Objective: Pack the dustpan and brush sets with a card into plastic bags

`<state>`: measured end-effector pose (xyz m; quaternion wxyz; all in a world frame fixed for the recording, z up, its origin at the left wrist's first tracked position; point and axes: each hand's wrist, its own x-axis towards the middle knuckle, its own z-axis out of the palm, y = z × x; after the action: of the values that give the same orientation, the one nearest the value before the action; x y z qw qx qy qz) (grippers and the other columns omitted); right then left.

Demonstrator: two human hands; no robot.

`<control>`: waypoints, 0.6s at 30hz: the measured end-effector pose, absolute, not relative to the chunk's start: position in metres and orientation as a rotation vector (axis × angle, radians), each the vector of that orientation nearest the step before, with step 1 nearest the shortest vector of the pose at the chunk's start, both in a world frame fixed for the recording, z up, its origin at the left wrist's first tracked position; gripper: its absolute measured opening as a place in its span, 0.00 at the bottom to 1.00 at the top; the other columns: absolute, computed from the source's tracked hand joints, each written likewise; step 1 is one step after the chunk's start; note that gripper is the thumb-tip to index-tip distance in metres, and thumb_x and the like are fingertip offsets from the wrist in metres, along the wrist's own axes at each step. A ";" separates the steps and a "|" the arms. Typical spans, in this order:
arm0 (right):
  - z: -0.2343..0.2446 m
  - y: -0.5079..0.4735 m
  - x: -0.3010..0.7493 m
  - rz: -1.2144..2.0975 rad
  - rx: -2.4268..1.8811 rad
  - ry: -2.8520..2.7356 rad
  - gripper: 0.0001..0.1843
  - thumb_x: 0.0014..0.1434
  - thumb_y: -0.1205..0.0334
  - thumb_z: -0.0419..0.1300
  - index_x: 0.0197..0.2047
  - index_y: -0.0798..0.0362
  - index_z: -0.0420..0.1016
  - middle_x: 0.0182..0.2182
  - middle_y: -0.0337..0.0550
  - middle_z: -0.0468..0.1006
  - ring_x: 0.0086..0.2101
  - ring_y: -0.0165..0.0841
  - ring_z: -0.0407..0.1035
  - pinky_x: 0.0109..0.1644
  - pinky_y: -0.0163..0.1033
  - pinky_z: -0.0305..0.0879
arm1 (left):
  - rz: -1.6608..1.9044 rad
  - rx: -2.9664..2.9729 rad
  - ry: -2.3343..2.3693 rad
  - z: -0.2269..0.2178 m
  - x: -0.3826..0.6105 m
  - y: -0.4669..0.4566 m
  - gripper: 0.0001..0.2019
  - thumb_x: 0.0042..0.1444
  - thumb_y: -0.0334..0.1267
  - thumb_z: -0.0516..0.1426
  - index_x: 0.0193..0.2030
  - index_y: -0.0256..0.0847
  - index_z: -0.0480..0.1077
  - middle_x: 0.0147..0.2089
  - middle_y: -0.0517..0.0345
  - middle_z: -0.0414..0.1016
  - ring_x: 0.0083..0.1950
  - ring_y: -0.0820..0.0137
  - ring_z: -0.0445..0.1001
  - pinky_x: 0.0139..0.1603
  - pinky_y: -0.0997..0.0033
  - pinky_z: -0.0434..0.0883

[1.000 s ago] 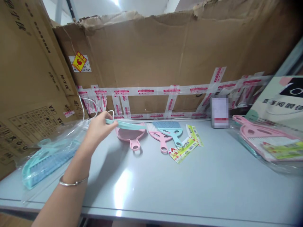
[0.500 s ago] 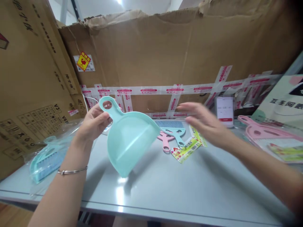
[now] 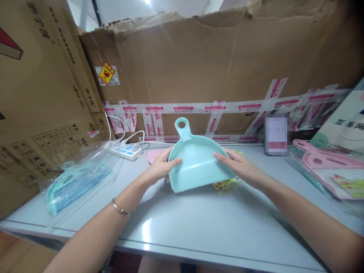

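Observation:
I hold a teal plastic dustpan (image 3: 196,161) upright over the grey table (image 3: 199,227), its looped handle pointing up. My left hand (image 3: 160,168) grips its left edge and my right hand (image 3: 237,167) grips its right edge, thumbs on the front. Behind the dustpan a pink dustpan (image 3: 153,154) shows only at its edge. A yellow-green printed card (image 3: 226,185) pokes out beneath the right corner. The small brushes seen earlier are hidden behind the teal dustpan.
A bagged teal dustpan-and-brush set (image 3: 75,182) lies at the left. A white power strip (image 3: 126,151) sits at the back left. Bagged pink sets (image 3: 327,167) are stacked at the right, beside a phone (image 3: 277,134). Cardboard walls (image 3: 199,68) enclose the back and left.
My left hand lifted the teal dustpan off the pink one and brought it toward me. My right hand came in and took its right edge; the dustpan now stands handle-up.

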<state>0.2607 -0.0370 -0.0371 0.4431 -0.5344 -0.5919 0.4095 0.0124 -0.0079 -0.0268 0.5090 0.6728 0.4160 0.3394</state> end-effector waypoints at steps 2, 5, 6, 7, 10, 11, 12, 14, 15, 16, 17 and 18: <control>-0.037 -0.024 0.281 0.963 -1.321 -1.605 0.29 0.56 0.37 0.50 0.47 0.52 0.71 0.34 0.46 0.77 0.35 0.38 0.72 0.40 0.44 0.68 | 0.828 1.615 1.037 -0.032 0.017 -0.008 0.24 0.51 0.41 0.59 0.56 0.41 0.64 0.42 0.54 0.74 0.35 0.69 0.72 0.29 0.73 0.68; -0.052 -0.003 0.313 0.486 -1.444 -1.830 0.23 0.57 0.44 0.52 0.43 0.53 0.73 0.36 0.48 0.77 0.37 0.40 0.71 0.44 0.47 0.67 | 0.773 1.631 0.990 -0.032 0.018 -0.009 0.23 0.49 0.37 0.59 0.54 0.39 0.66 0.51 0.52 0.73 0.49 0.62 0.71 0.47 0.65 0.69; -0.060 0.003 0.321 0.309 -1.471 -1.949 0.18 0.55 0.49 0.54 0.42 0.52 0.74 0.39 0.50 0.77 0.41 0.42 0.70 0.46 0.48 0.66 | 0.746 1.641 0.984 -0.030 0.018 -0.009 0.23 0.48 0.37 0.59 0.53 0.39 0.67 0.52 0.52 0.73 0.51 0.60 0.70 0.50 0.63 0.68; -0.068 0.008 0.327 0.170 -1.482 -2.077 0.15 0.54 0.55 0.55 0.42 0.51 0.75 0.43 0.50 0.76 0.44 0.43 0.69 0.49 0.49 0.64 | 0.719 1.655 0.990 -0.029 0.017 -0.010 0.23 0.48 0.37 0.58 0.53 0.39 0.67 0.53 0.52 0.72 0.52 0.59 0.70 0.51 0.61 0.67; -0.087 0.017 0.331 -0.080 -1.497 -2.331 0.18 0.51 0.66 0.54 0.45 0.48 0.76 0.50 0.50 0.73 0.50 0.45 0.66 0.51 0.51 0.63 | 0.677 1.690 1.031 -0.026 0.016 -0.011 0.22 0.48 0.37 0.57 0.52 0.41 0.68 0.54 0.53 0.72 0.54 0.58 0.69 0.53 0.59 0.66; -0.091 0.018 0.329 -0.146 -1.509 -2.345 0.18 0.51 0.67 0.54 0.45 0.48 0.76 0.51 0.50 0.72 0.50 0.46 0.66 0.50 0.51 0.63 | 0.669 1.689 1.040 -0.026 0.016 -0.011 0.22 0.48 0.37 0.57 0.52 0.41 0.67 0.54 0.53 0.72 0.54 0.58 0.69 0.53 0.59 0.66; -0.093 0.019 0.325 -0.203 -1.516 -2.338 0.17 0.51 0.67 0.54 0.44 0.49 0.76 0.51 0.51 0.73 0.50 0.47 0.67 0.49 0.52 0.63 | 0.664 1.681 1.046 -0.027 0.016 -0.011 0.23 0.48 0.37 0.57 0.53 0.41 0.67 0.55 0.53 0.71 0.54 0.58 0.69 0.54 0.59 0.66; -0.094 0.020 0.317 -0.274 -1.507 -2.302 0.14 0.51 0.68 0.54 0.40 0.51 0.77 0.48 0.53 0.74 0.47 0.47 0.68 0.47 0.53 0.63 | 0.663 1.653 1.054 -0.029 0.016 -0.010 0.24 0.47 0.36 0.57 0.54 0.41 0.66 0.55 0.52 0.71 0.54 0.58 0.69 0.54 0.59 0.66; -0.094 0.021 0.313 -0.288 -1.495 -2.282 0.13 0.52 0.68 0.54 0.38 0.52 0.77 0.46 0.53 0.75 0.46 0.47 0.69 0.47 0.52 0.63 | 0.668 1.639 1.059 -0.030 0.016 -0.009 0.25 0.47 0.36 0.57 0.55 0.40 0.65 0.55 0.52 0.71 0.55 0.58 0.69 0.54 0.59 0.65; -0.092 0.022 0.310 -0.294 -1.482 -2.264 0.12 0.52 0.69 0.54 0.37 0.52 0.76 0.45 0.52 0.76 0.46 0.46 0.69 0.48 0.52 0.62 | 0.677 1.629 1.062 -0.032 0.016 -0.008 0.26 0.47 0.36 0.57 0.56 0.40 0.65 0.55 0.51 0.70 0.55 0.57 0.69 0.54 0.59 0.65; -0.090 0.022 0.309 -0.300 -1.469 -2.245 0.12 0.53 0.70 0.53 0.37 0.52 0.76 0.44 0.51 0.76 0.45 0.46 0.69 0.49 0.52 0.61 | 0.686 1.620 1.063 -0.034 0.016 -0.007 0.26 0.47 0.36 0.57 0.56 0.40 0.64 0.55 0.51 0.70 0.55 0.57 0.68 0.54 0.59 0.65; -0.086 0.022 0.308 -0.317 -1.462 -2.224 0.13 0.54 0.70 0.52 0.38 0.52 0.75 0.44 0.51 0.77 0.46 0.45 0.69 0.51 0.52 0.60 | 0.695 1.614 1.062 -0.035 0.017 -0.005 0.27 0.47 0.37 0.57 0.57 0.40 0.64 0.56 0.51 0.70 0.55 0.57 0.68 0.54 0.59 0.66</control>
<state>0.3084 0.0219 -0.0863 0.2288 -0.5311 -0.8077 -0.1153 0.0166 -0.0054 -0.0354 0.5175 0.6727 0.4424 0.2898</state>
